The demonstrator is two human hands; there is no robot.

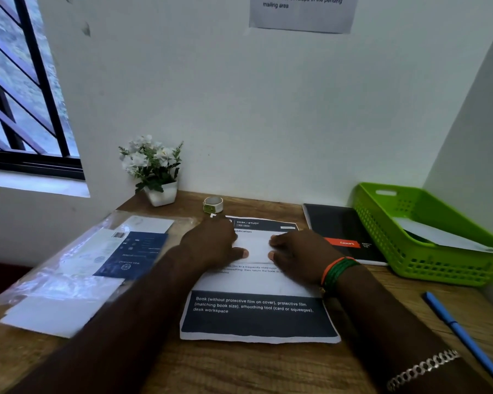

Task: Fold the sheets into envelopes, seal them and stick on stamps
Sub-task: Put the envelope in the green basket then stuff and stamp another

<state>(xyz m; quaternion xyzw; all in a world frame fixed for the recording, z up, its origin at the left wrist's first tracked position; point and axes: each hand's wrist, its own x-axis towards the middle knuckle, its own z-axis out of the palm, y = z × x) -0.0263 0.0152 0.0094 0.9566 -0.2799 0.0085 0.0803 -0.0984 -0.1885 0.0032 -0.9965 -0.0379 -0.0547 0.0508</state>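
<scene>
A small white folded sheet (255, 247) lies on top of a printed instruction page (258, 317) in the middle of the wooden desk (239, 368). My left hand (211, 245) presses flat on the folded sheet's left end, thumb along its lower edge. My right hand (299, 255) presses on its right end in the same way. A white tape roll (213, 204) stands just behind the page. In the green basket (427, 268) at the right lies a white envelope (439, 234). No stamps are visible.
A clear plastic pack of papers with a blue card (77, 265) lies at the left. A black notebook (342, 231) sits beside the basket, a blue pen (464, 336) at the right front edge, a potted white flower (154, 169) against the wall.
</scene>
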